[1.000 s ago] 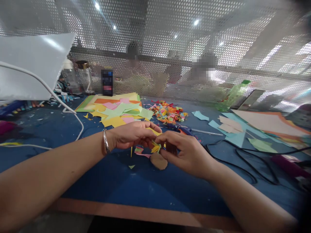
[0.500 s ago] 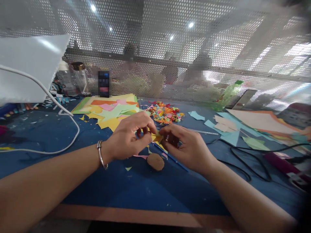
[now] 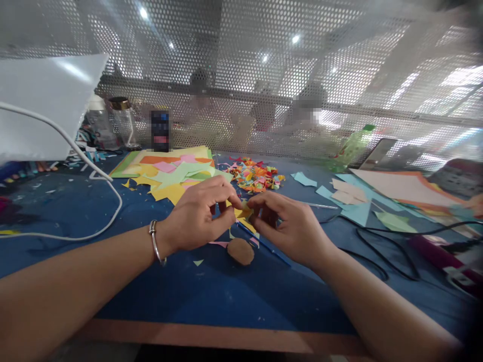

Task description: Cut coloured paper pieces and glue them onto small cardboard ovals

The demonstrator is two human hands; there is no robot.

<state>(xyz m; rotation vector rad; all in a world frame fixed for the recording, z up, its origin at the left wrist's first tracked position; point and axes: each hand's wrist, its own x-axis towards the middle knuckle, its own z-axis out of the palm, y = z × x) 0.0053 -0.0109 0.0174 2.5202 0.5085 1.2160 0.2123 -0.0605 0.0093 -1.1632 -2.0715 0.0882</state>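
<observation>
My left hand (image 3: 202, 213) and my right hand (image 3: 287, 223) meet above the blue table (image 3: 211, 291), both pinching a small yellow paper piece (image 3: 243, 211) between thumb and fingertips. A silver bangle (image 3: 154, 242) sits on my left wrist. Just below the hands lies a round brown cardboard disc (image 3: 240, 251) with a thin blue stick (image 3: 264, 244) beside it. Small paper scraps lie around the disc.
A stack of coloured paper sheets (image 3: 169, 168) and a heap of small coloured cuttings (image 3: 254, 178) lie behind the hands. Light blue and green cut-offs (image 3: 354, 203) and black cables (image 3: 381, 241) are at right. A white cable (image 3: 94, 176) loops at left. A perforated metal screen (image 3: 264, 75) closes the back.
Both hands lifted slightly off the table with the yellow paper piece and now hold it higher, above the brown disc. The view shifted a little.
</observation>
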